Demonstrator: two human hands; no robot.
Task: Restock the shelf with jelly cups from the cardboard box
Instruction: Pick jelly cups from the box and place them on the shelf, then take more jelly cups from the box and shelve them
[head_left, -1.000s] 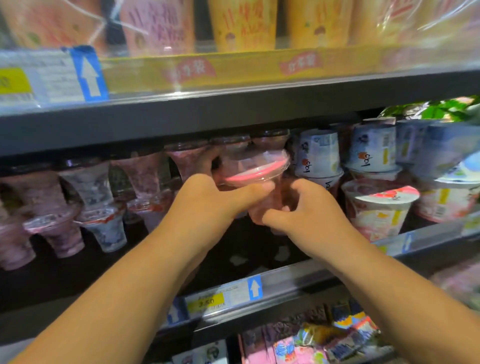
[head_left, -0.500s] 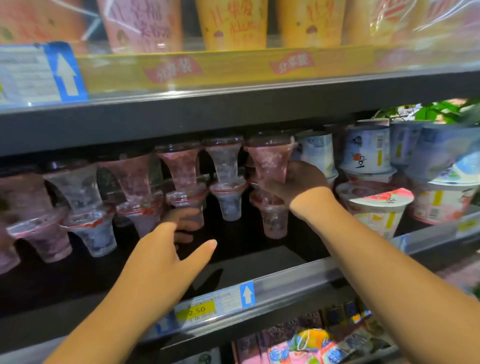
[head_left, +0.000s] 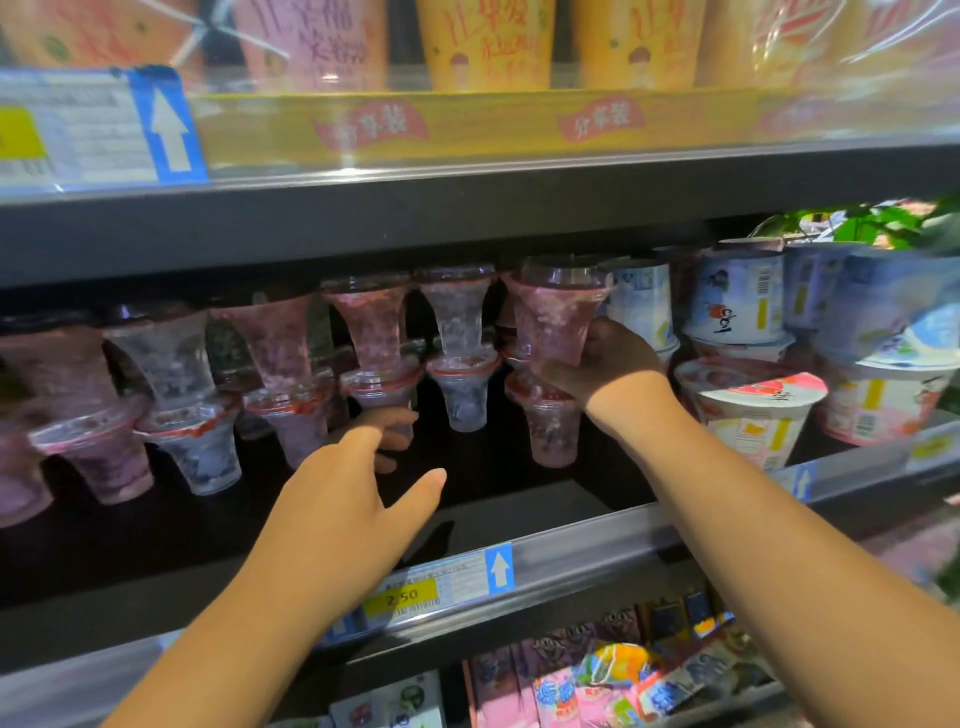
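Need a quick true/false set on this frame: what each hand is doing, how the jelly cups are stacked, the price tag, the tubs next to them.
1. The right hand grips a pink jelly cup in the upper tier. True.
2. The left hand holds a cup. False: it holds nothing, and its fingers reach towards the lower row.
3. The yellow price tag on the shelf edge reads 2.50. True.
4. The jelly cups stand in one layer. False: they are stacked two high, one cup on another's lid.
5. The printed tubs stand to the left of the jelly cups. False: they are on the right.
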